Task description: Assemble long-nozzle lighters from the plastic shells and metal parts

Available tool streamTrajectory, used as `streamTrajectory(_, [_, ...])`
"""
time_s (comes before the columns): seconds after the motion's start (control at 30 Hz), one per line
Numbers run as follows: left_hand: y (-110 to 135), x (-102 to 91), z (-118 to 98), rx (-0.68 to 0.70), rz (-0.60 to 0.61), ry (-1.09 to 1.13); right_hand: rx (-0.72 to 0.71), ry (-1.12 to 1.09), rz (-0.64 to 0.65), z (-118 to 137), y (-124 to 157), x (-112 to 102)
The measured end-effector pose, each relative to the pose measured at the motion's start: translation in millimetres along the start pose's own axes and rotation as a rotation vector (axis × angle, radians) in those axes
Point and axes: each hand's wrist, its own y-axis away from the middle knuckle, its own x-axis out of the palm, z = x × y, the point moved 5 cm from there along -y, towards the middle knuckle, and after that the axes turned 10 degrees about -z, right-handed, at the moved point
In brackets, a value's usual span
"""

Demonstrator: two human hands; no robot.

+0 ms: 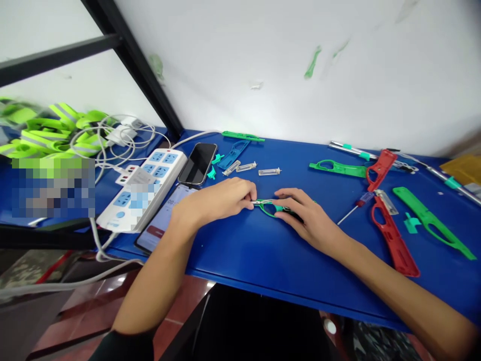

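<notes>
1. Green plastic handle (267,206) is lying on the blue table (240,250), between both hands.
2. Left hand (225,198) is pinching its metal-tipped end, grip closed on it.
3. Right hand (302,213) is holding the other end down, grip closed over it.
4. Red handle (394,240) and screwdriver (361,202) are lying near, to the right.

My left hand (221,198) pinches one end of the green handle (267,207) and my right hand (305,216) covers the other. It lies flat on the table (244,250), loop showing.
</notes>
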Motion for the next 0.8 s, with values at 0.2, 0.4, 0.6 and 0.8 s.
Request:
streamTrajectory(0.2, [-3, -3.2, -4, -0.008, -0.008, -0.021, -0.018, 0.026, -0.016, 1, -2, 0])
streamTrajectory(0.4, [-2, -6.0, -11, 0.061, -0.081, -0.053, -0.009, 0.056, -0.005, 3, -3, 1])
streamTrajectory(0.6, [-7, -6.7, -5, 0.098, -0.122, -0.037, -0.021, 0.03, -0.011, 3, -4, 1])
streamTrajectory(0.8, [-9, -11.4, -8, 0.094, -0.11, 0.009, -0.043, 0.038, -0.024, 3, -4, 1])
